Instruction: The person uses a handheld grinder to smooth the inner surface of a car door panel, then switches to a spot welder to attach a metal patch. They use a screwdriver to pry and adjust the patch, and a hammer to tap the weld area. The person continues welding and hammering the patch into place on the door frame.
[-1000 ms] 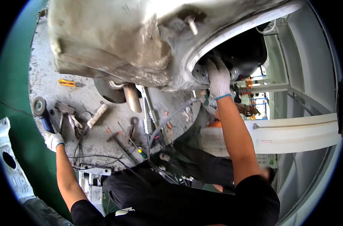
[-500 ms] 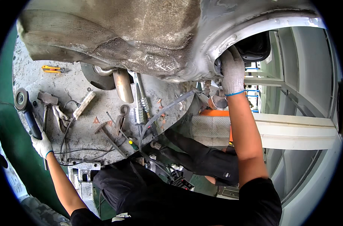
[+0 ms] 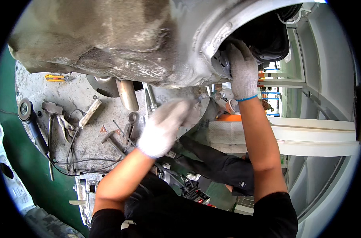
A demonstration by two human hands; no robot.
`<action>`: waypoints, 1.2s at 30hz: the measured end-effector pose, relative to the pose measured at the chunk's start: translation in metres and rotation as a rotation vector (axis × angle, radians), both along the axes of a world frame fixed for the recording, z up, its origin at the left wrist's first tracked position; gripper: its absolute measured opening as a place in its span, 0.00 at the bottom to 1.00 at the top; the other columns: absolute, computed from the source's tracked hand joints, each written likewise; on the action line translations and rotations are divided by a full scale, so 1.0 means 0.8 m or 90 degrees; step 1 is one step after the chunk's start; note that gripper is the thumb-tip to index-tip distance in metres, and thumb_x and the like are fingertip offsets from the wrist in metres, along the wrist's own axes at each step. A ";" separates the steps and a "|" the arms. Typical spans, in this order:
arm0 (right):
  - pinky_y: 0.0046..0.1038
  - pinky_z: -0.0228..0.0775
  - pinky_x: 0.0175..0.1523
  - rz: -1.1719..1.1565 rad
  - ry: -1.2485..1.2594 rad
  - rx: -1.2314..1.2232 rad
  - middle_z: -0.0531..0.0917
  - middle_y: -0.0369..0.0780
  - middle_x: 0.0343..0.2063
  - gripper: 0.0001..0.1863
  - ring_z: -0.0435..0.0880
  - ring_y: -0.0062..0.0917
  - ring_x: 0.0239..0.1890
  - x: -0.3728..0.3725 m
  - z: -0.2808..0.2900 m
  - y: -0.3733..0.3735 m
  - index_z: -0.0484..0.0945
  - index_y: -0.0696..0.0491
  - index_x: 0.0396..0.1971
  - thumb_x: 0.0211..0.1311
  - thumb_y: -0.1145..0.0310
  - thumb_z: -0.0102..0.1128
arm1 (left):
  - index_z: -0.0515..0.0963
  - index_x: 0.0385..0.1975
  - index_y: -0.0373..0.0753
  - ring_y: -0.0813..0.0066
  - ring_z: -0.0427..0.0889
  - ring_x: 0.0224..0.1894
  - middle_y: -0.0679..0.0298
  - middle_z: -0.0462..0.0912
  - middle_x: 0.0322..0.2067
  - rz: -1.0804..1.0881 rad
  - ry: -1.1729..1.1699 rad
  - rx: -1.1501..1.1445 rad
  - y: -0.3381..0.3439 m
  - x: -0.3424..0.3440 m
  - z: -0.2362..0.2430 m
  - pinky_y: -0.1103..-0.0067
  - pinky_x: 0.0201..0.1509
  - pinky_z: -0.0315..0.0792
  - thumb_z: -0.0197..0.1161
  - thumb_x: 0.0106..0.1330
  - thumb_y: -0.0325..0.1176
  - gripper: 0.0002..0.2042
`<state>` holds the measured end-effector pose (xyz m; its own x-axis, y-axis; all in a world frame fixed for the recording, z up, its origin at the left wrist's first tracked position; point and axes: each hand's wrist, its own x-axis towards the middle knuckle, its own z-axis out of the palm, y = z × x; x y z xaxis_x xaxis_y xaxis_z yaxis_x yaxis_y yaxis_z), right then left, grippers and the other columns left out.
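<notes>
A large car body panel (image 3: pixel 121 43), stained brown and grey, spans the top, with a pale grey curved rim at its right. My right hand (image 3: pixel 244 75), in a white knit glove, reaches into the dark opening under that rim. Its fingers bend round the panel's lower edge; their tips are hidden. In the middle, my gloved left hand (image 3: pixel 164 129) is smeared by motion below the panel, so its fingers do not show clearly. An angle grinder (image 3: pixel 33 127) lies at the far left of the worktable (image 3: pixel 85 137), apart from both hands.
On the table lie a hammer (image 3: pixel 52 108), grey gloves (image 3: pixel 65 129), yellow-handled cutters (image 3: pixel 56 78), a second hammer (image 3: pixel 109 139) and a cable (image 3: pixel 97 160). A metal pipe (image 3: pixel 127 95) stands under the panel. A co-worker's dark-clothed legs (image 3: pixel 216 166) are beyond the table edge.
My left hand has let go of the angle grinder and swung right to the middle. The grinder now rests on the table. My right hand stays at the panel's opening; the view has shifted slightly.
</notes>
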<state>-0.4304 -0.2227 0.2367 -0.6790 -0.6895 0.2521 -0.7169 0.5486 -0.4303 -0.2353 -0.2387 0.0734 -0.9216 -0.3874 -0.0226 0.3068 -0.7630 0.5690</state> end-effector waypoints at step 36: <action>0.43 0.73 0.54 0.066 0.197 0.006 0.85 0.49 0.42 0.14 0.82 0.48 0.47 0.003 0.007 0.009 0.83 0.57 0.42 0.69 0.64 0.52 | 0.83 0.41 0.33 0.84 0.75 0.30 0.69 0.83 0.32 0.080 -0.176 -0.142 0.013 -0.046 0.065 0.83 0.35 0.70 0.65 0.76 0.39 0.13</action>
<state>-0.4283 -0.2157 0.2419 -0.4975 -0.7537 0.4293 -0.8649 0.4690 -0.1789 -0.2721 -0.2283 0.1257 -0.8374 -0.5207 -0.1665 0.2018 -0.5775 0.7910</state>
